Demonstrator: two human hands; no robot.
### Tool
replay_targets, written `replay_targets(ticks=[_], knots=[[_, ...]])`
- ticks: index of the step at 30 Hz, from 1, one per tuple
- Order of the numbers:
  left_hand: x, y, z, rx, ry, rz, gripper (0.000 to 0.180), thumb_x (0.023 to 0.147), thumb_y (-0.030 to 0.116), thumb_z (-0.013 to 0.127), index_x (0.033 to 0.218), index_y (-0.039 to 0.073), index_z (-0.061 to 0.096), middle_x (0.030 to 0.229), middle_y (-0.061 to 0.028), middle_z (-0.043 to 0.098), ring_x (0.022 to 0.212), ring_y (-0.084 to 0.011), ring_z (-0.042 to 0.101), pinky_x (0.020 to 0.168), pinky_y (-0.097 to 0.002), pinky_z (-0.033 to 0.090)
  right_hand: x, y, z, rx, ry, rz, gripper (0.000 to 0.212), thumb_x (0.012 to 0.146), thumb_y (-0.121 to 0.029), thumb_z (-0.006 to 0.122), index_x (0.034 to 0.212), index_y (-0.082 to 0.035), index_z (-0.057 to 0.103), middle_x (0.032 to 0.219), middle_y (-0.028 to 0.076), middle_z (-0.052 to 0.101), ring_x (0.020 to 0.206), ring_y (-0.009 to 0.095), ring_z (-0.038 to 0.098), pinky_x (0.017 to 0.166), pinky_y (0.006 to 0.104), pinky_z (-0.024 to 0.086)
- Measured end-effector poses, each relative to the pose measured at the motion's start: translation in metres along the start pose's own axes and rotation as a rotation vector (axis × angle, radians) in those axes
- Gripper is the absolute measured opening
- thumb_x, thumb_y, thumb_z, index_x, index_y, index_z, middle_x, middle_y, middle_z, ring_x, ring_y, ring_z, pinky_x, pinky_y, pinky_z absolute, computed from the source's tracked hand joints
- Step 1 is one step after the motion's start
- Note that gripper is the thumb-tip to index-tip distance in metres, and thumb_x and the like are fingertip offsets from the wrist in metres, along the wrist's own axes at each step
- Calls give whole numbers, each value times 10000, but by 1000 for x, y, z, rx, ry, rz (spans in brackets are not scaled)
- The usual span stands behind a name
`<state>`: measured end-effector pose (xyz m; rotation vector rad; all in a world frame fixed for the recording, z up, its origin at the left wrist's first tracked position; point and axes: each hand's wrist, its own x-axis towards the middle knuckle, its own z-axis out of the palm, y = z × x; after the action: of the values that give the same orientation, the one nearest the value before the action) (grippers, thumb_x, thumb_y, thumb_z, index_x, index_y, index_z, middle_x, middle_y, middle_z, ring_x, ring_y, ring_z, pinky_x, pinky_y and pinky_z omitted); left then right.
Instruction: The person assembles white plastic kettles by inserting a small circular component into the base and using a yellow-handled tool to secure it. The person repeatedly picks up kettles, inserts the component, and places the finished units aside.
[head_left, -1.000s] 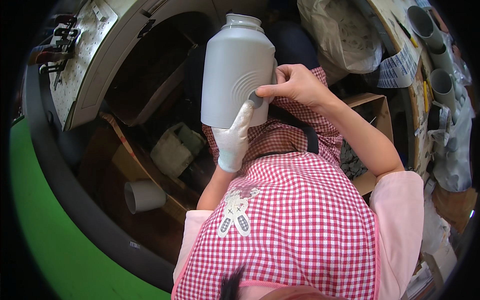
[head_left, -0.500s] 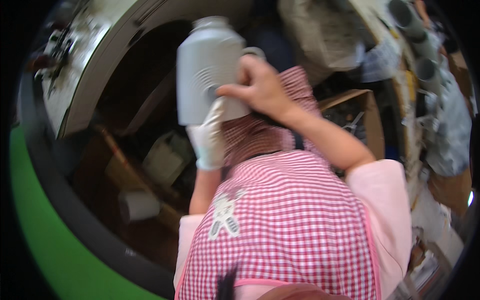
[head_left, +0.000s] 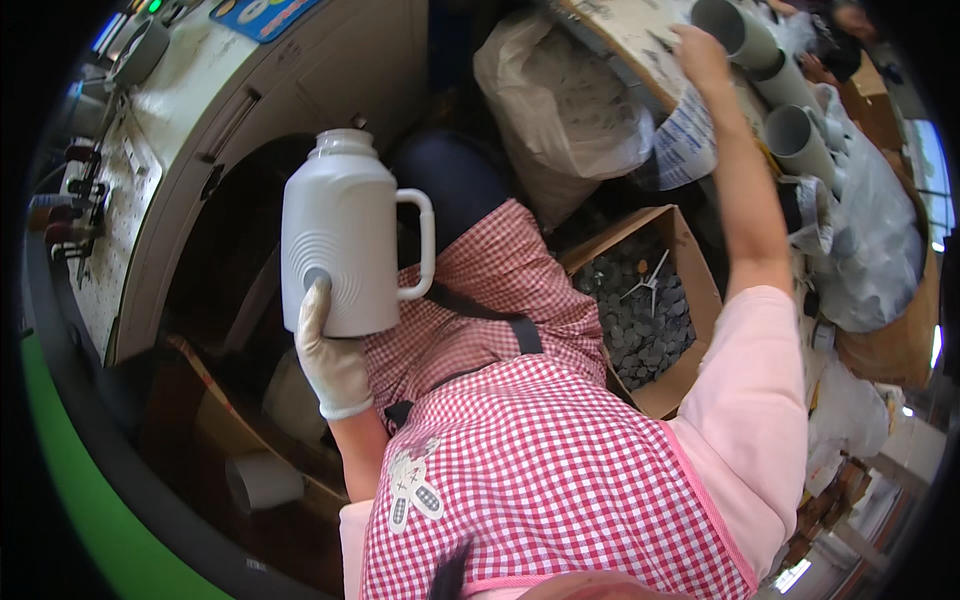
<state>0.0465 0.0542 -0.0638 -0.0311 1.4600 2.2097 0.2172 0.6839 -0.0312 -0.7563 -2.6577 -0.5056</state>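
My left hand (head_left: 330, 355), in a white glove, grips a pale grey plastic thermos jug shell (head_left: 345, 225) near its base. The shell stands upright over my lap, its neck up and its loop handle to the right. Curved ridges ring a small round grey disc (head_left: 316, 276) on its front, and my left thumb lies against that disc. My bare right hand (head_left: 703, 62) is far from the shell, stretched out to the worktable (head_left: 625, 30) at the upper right. Its fingertips are mostly hidden, near a thin dark item (head_left: 661, 42) on the table edge.
An open cardboard box (head_left: 690, 375) of dark grey discs stands to my right. Beyond it is a white sack (head_left: 510, 100). Grey tubes (head_left: 800, 140) and a clear plastic bag (head_left: 880, 240) line the right side. A white cabinet bench (head_left: 150, 250) is at left.
My right hand has left the front of the shell and moved up and right to the worktable. The shell has shifted down and left in view, still in my left hand.
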Motion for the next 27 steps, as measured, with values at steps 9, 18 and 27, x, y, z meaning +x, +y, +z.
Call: replay_targets(ticks=[9,18,27], knots=[[-3,5,1,387,-27,114,507,878,-128,698,1353,43,646,1306,-111,667,1208,-224,649,1040,-347,548,-10,-19,-13,188,206,-142,277,1015,-221,617,1223,-57,699,1000,135,732,926,310,706,798,391,552],[-8,-9,5,541,-43,200,602,822,-197,712,1366,50,636,1334,-108,653,1229,-242,632,1071,-371,527,-114,-366,-173,1808,-933,194,364,1073,-138,541,1428,-92,608,673,-20,544,546,57,490,524,208,417],[-11,-12,-8,814,-100,384,584,836,-176,713,1382,-2,601,1341,-120,644,1232,-233,628,1056,-363,535,-126,-398,-175,1456,-561,-152,451,991,-84,632,1441,-103,605,889,178,732,705,278,722,625,353,577]])
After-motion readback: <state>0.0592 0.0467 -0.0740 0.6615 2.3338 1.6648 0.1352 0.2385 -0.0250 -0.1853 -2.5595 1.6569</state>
